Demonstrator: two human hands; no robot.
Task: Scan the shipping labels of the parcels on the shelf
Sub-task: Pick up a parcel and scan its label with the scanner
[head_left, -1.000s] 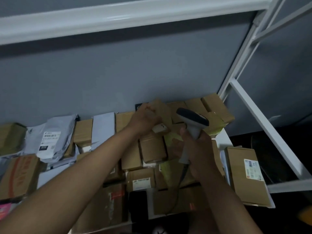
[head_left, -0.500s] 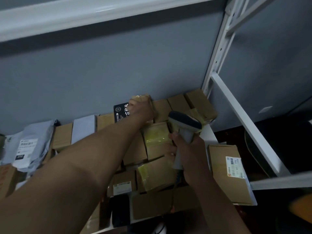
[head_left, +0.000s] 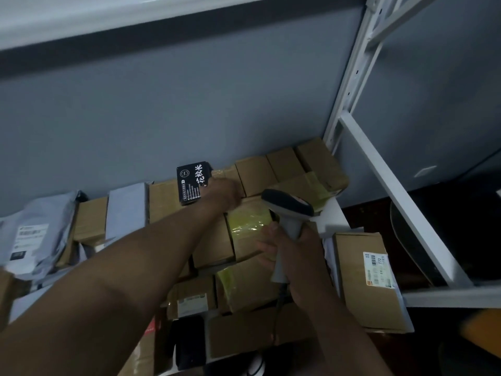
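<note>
Brown cardboard parcels (head_left: pixel 214 242) fill the white shelf (head_left: pixel 332 213), several of them wrapped in yellowish tape. My left hand (head_left: pixel 222 193) reaches to the back row. It lies against the near side of a small taped box (head_left: pixel 226 172), next to a black printed box (head_left: pixel 193 185). Its fingers are hidden, so its hold is unclear. My right hand (head_left: pixel 294 256) grips the handle of a grey barcode scanner (head_left: pixel 287 206). The scanner's dark head points left over a taped parcel (head_left: pixel 248 221). A larger box (head_left: pixel 355 272) at the right shows a white shipping label (head_left: pixel 377 270).
Grey plastic mailers (head_left: pixel 35 232), one with a label, lie at the left. The white rack upright and diagonal brace (head_left: pixel 393 202) stand close on the right. A shelf board (head_left: pixel 108 20) runs overhead. The grey wall (head_left: pixel 189 104) backs the shelf.
My left hand carried a small box from mid-shelf to the back row beside the black box, then drew slightly back. The scanner stayed in my right hand. The view shifted right.
</note>
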